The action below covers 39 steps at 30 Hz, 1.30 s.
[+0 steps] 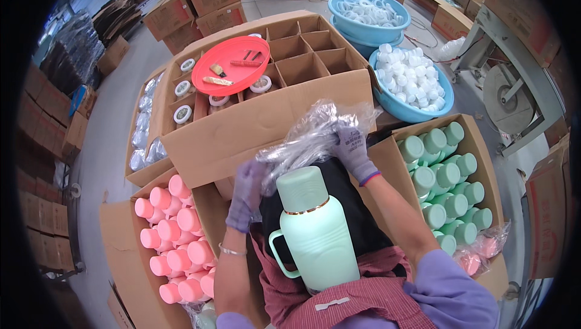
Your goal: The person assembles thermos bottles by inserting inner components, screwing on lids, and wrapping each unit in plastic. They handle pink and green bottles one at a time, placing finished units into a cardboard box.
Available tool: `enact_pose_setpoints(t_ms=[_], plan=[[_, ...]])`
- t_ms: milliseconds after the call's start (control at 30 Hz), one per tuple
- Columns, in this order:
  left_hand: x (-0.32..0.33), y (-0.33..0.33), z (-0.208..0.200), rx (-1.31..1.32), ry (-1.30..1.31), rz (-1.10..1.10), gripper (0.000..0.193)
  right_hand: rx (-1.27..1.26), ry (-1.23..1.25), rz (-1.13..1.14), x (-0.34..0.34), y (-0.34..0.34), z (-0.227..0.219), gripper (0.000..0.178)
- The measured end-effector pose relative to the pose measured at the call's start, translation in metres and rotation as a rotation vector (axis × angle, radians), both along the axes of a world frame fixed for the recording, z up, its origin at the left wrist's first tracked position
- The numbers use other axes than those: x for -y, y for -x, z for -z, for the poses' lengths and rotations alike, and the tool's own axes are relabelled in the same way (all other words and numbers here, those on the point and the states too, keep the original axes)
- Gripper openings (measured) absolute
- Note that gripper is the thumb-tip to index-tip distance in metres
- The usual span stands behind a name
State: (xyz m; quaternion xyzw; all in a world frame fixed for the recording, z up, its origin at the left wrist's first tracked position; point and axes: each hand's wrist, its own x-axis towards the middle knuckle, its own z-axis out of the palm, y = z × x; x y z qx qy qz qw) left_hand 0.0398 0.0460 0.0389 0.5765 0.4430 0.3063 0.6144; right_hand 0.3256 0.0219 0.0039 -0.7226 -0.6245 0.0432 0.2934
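Observation:
A clear plastic bag (308,132) is stretched between my two gloved hands, in front of a divided cardboard box. My left hand (247,190) is closed on the bag's left edge. On the other side, my right hand (354,152) grips the bag's right edge. A mint-green vacuum flask (321,238) with a side handle, a copper-coloured ring and a green cap leans on my lap, between my forearms. Neither hand touches it.
The divided carton (266,111) holds several wrapped flasks beneath a red tray (233,62) of small tools. Pink flasks (175,232) fill a box at left, green flasks (448,177) one at right. Blue basins (417,108) of white parts stand beyond; a metal-framed machine (514,69) stands far right.

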Motion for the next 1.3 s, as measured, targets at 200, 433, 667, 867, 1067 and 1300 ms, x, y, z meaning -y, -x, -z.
enact_pose_setpoints(t_ms=[200, 433, 667, 867, 1067, 1300], plan=[[0.119, 0.047, 0.000, 0.092, -0.379, -0.059, 0.045, -0.349, -0.392, -0.319, 0.143, 0.039, -0.018, 0.030], [0.225, 0.104, -0.018, 0.036, 0.414, 0.380, 0.021, -0.062, 0.070, -0.935, 0.273, 0.024, -0.003, 0.020], [0.155, 0.045, -0.036, -0.170, -0.214, -0.005, 0.048, 0.007, 0.358, -1.086, 0.273, 0.020, -0.027, 0.021], [0.232, 0.121, -0.014, 0.045, 0.149, -0.192, 0.041, -0.160, 0.084, -1.024, 0.268, 0.028, -0.017, 0.024], [0.385, 0.205, 0.036, 0.971, 0.358, -0.832, 0.058, -0.323, -0.078, -1.417, 0.171, 0.199, -0.080, 0.043], [0.403, 0.322, 0.083, 0.648, -0.576, -1.576, 0.020, -0.091, 0.048, -1.643, 0.156, 0.269, -0.025, 0.036]])
